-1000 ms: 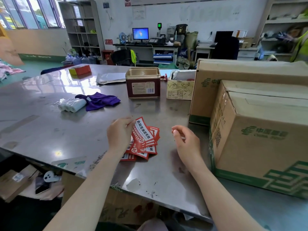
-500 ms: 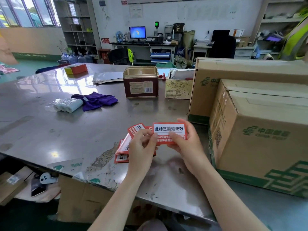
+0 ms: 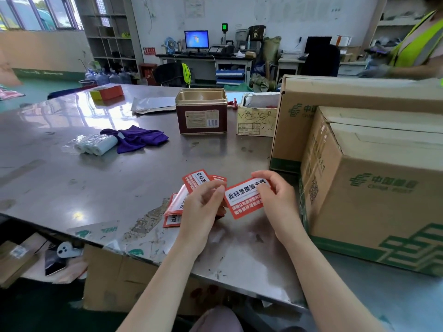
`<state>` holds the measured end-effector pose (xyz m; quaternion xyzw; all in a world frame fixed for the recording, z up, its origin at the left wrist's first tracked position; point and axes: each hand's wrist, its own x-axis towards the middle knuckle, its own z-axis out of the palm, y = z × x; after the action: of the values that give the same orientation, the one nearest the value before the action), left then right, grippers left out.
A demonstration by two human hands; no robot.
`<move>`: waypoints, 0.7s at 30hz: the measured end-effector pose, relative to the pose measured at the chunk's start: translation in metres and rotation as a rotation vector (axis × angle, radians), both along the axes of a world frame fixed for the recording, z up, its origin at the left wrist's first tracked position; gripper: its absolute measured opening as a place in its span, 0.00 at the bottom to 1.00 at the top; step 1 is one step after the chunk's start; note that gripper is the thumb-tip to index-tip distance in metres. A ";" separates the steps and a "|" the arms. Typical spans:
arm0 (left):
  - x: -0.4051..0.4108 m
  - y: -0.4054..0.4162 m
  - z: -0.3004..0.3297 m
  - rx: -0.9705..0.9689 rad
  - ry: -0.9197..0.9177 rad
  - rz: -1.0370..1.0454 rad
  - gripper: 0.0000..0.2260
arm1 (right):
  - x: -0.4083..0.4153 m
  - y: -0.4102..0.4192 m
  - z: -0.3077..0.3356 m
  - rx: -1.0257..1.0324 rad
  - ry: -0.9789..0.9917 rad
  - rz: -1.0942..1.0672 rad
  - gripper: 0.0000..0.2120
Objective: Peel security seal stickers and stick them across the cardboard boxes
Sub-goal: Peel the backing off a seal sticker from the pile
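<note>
A: Where's the sticker [image 3: 244, 200]?

B: Held just above the counter [image 3: 72, 176], both hands pinching it. The right hand [image 3: 275, 197] grips its right end, thumb on the face and fingers curled behind. The left hand [image 3: 203, 204] nips the left edge, at the corner where I'd judge the peel should start. It also seems to hold part of the stack [image 3: 182, 200]; how much, I can't tell.

A: What could go wrong?

B: If the nail misses the split between label and backing, the corner could crease or tear. Once freed, the sticky face could fold onto itself or catch a finger. The loose ones fanned under the left hand could also get dragged along.

A: And the boxes?

B: The nearer cardboard box [image 3: 374, 188] stands at three o'clock, close beside the right hand. Its top flaps meet in a seam that looks unsealed. A second box [image 3: 323, 99] stands behind it at one o'clock.

A: Room to move?

B: The counter's near edge runs just under the wrists at six o'clock. Open steel lies toward ten o'clock, up to the purple cloth [image 3: 139, 137] and plastic rolls [image 3: 96, 144]. A tin [image 3: 201, 111] sits at twelve, well apart.
</note>
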<state>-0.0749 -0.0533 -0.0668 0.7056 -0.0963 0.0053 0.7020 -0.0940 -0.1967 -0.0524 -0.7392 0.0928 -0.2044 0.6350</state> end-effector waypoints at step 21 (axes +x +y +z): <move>-0.001 0.003 0.002 -0.128 0.016 -0.015 0.08 | -0.002 0.009 -0.007 -0.625 -0.047 0.142 0.19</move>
<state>-0.0754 -0.0506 -0.0645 0.6584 -0.0954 0.0007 0.7466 -0.0958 -0.1881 -0.0599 -0.8981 -0.0410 -0.1950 0.3920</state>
